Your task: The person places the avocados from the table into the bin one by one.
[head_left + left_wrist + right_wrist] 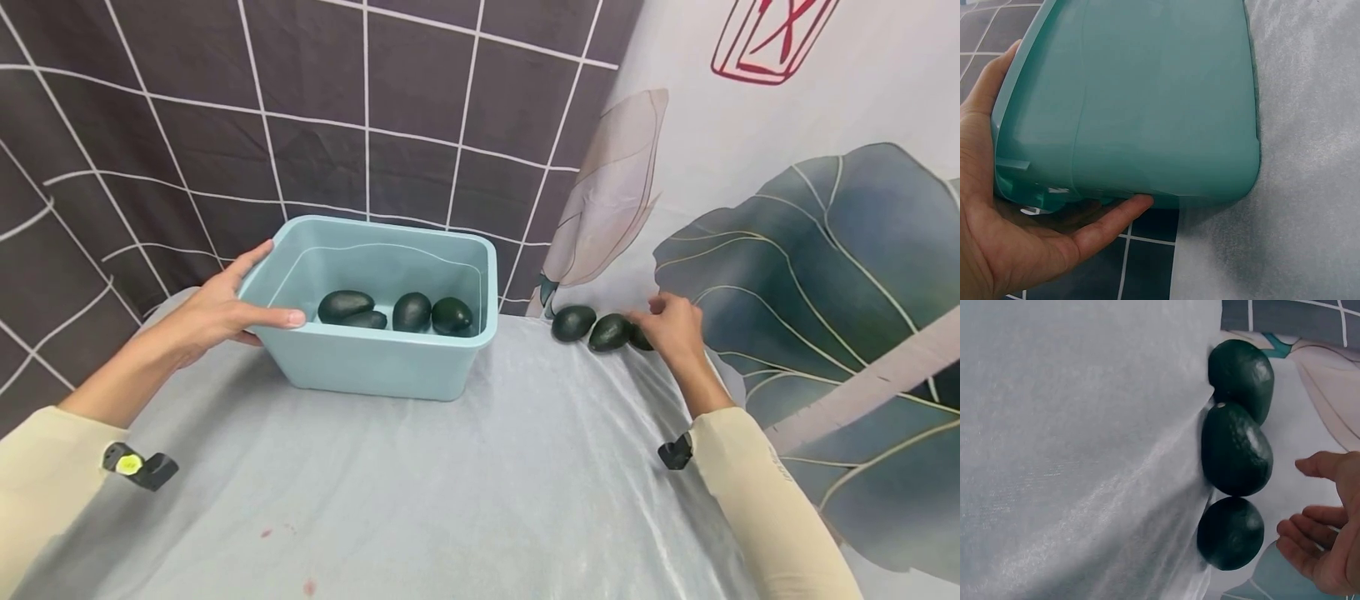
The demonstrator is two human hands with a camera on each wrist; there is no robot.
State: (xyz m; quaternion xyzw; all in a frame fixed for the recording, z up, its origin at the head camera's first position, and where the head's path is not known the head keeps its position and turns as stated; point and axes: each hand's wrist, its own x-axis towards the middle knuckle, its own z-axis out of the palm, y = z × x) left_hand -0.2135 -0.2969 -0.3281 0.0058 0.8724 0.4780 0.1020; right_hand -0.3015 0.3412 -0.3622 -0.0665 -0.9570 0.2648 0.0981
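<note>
I see the left hand (217, 310) gripping one end of the light-blue plastic bin (375, 364), thumb over its rim; four avocados (412, 312) show inside. The right hand (672, 327) is empty, fingers loosely parted beside three more avocados (1237, 450) along the table's (487, 492) back edge; whether it touches the end avocado (1230, 533) I can't be sure. I judge this a reach to pick; next, curl fingers round that one. Bare table gives room toward the bin; hangings (420, 92) crowd behind.
</note>
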